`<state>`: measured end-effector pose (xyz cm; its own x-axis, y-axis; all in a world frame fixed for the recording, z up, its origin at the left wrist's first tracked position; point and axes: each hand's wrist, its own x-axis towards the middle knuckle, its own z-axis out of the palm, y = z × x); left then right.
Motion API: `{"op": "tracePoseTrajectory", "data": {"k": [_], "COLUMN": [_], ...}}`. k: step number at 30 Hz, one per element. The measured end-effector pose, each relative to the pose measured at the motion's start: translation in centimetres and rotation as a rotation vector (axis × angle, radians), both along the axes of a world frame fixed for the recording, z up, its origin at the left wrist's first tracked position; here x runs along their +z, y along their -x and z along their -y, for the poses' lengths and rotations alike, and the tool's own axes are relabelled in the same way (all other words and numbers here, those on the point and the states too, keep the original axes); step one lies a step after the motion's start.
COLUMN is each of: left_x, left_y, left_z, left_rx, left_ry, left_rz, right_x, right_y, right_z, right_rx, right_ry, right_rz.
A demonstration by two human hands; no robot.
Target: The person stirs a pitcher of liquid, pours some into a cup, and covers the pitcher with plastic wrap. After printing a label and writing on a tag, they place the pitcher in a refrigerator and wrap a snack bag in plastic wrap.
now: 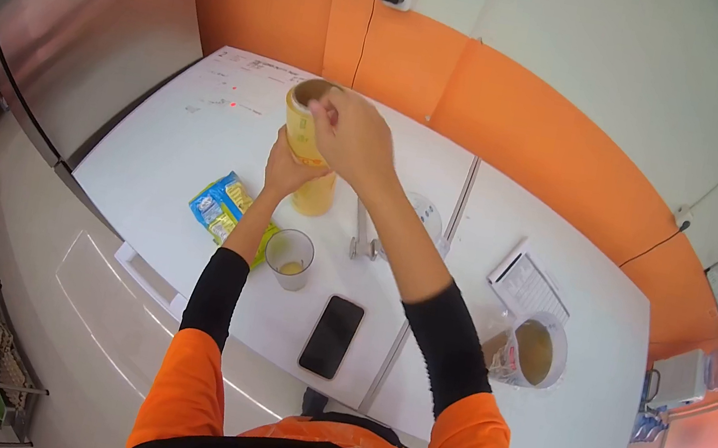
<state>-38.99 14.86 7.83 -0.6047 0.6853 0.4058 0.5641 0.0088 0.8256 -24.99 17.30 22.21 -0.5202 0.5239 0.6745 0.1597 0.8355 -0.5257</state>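
Note:
A tall yellow cylindrical container (303,131) with printing and an open, dark mouth stands up in front of me at the table's far side. My left hand (289,170) is wrapped round its middle. My right hand (350,137) is closed at the rim, its fingertips bent together by the mouth. Whatever those fingers pinch, if anything, is hidden. Below my left hand a blue and yellow packet (224,204) lies flat. Beside it is a clear cup (288,260) with a little yellowish content. Partly behind my right forearm is a clear vessel (427,215).
A black phone (332,336) lies near the white table's (145,141) front edge. Towards the right are a notepad (531,284) with writing and a clear jug (537,351) holding brownish contents. Near the middle is a metal piece (362,245). An orange-and-white wall (515,89) borders the table.

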Motion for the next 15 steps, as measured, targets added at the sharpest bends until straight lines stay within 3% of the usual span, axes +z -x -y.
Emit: {"op": "tracePoseTrajectory", "data": {"k": [3, 4, 6, 7, 9, 12, 15], "left_x": [-0.5, -1.0, -1.4, -1.5, -2.2, -3.3, -2.1], "left_y": [0.4, 0.6, 1.0, 1.1, 1.8, 3.4, 0.8], "left_z": [-0.6, -0.7, -0.8, -0.7, -0.3, 1.9, 8.4], "left_rx": [0.014, 0.018, -0.036, -0.093, -0.153, -0.135, 0.027], "left_ry": [0.000, 0.006, -0.012, -0.031, -0.026, -0.018, -0.076], "left_rz": [-0.007, -0.043, -0.050, -0.019, -0.035, -0.143, -0.077], "right_x": [-3.5, -5.6, -12.7, -17.4, -21.7, -23.6, -26.2], "right_y": [-7.0, -8.8, -12.2, -13.4, -13.9, -13.5, -13.0], "right_z": [4.2, 5.6, 8.2, 9.6, 11.5, 15.4, 15.7], "right_rx": [-0.089, -0.080, -0.119, -0.192, -0.253, -0.523, -0.572], "right_ry": [0.121, 0.307, 0.435, 0.467, 0.753, 0.689, 0.709], "right_rz": [0.713, 0.964, 1.269, 1.278, 1.304, 0.949, 0.791]}}
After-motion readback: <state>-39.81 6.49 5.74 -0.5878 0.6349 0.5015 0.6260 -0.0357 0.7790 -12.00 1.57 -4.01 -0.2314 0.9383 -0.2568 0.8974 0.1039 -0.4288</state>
